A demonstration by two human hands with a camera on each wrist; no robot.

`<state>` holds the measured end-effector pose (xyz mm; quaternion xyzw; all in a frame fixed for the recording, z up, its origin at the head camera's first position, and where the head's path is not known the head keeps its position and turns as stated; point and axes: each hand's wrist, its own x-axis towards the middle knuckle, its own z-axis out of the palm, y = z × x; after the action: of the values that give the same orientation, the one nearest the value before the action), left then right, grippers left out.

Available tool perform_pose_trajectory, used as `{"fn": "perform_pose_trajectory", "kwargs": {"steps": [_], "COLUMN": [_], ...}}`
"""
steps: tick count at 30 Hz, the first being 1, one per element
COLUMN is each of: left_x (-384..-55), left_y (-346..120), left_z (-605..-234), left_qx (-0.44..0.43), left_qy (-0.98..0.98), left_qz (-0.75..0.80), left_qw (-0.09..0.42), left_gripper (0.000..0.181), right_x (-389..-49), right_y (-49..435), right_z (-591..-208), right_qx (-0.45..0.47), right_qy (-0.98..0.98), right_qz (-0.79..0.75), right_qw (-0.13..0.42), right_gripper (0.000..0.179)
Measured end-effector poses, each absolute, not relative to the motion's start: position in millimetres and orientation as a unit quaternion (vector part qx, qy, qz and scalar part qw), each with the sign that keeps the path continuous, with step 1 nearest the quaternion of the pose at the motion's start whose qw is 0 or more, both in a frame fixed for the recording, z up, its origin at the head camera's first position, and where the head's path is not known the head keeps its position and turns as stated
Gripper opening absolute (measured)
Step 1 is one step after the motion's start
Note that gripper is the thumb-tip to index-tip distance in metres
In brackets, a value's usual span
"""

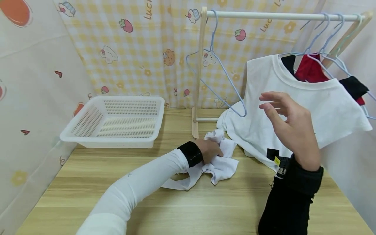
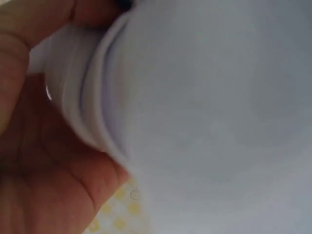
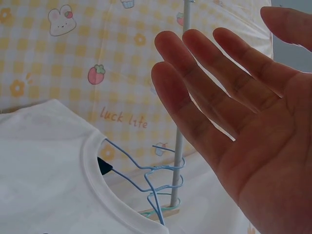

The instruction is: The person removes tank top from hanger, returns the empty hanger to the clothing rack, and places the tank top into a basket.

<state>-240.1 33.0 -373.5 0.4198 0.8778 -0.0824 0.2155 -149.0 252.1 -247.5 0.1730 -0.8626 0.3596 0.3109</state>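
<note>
My left hand [image 1: 208, 150] reaches down to the table and grips a crumpled white cloth garment [image 1: 222, 168]. In the left wrist view, fingers and thumb curl round folds of the white garment [image 2: 209, 112], which fills most of that picture. My right hand [image 1: 295, 127] is raised in front of a white shirt [image 1: 296, 101] on the rack, holding nothing. Its fingers are spread and relaxed in the right wrist view, with the shirt [image 3: 44, 165] off to the left. A bare blue hanger [image 1: 232, 85] hangs at the rack's left end.
A white perforated plastic basket [image 1: 141, 143] stands at the back left of the wooden table [image 1: 188, 212]. The garment rack [image 1: 264, 15] spans the back right, with black and red clothes [image 1: 311, 70] behind the white shirt. A patterned curtain [image 1: 141, 65] closes off the back.
</note>
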Motion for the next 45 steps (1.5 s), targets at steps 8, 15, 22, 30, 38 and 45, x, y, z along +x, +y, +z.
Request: {"fn": "perform_pose_trajectory", "kwargs": {"steps": [8,15,22,30,38,45], "left_x": [-244,-249,-254,-269,-285,-293], "left_y": [26,17,9,-19,-106,-186], "left_z": [-391,-389,-343,-269,-176,-138], "left_qx": [0.464,0.479,0.469,0.444,0.393,0.321], "left_qy": [0.867,0.864,0.868,0.888,0.917,0.945], "left_qz": [-0.068,-0.068,-0.049,-0.037,0.058,0.028], "left_qw": [0.167,0.139,0.158,0.111,0.006,-0.054], "left_gripper": [0.038,0.029,0.034,0.039,0.023,0.022], "right_x": [-150,-150,-151,-151,-154,-152], "right_y": [251,251,256,259,257,260], "right_z": [-253,-255,-256,-255,-248,-247], "right_qx": [0.169,0.168,0.158,0.151,0.154,0.142], "right_qy": [-0.863,-0.864,-0.865,-0.866,-0.87,-0.877], "right_qz": [0.364,0.364,0.361,0.359,0.356,0.351], "right_qw": [0.307,0.305,0.311,0.312,0.304,0.297], "right_gripper": [0.031,0.031,0.031,0.033,0.034,0.034]}}
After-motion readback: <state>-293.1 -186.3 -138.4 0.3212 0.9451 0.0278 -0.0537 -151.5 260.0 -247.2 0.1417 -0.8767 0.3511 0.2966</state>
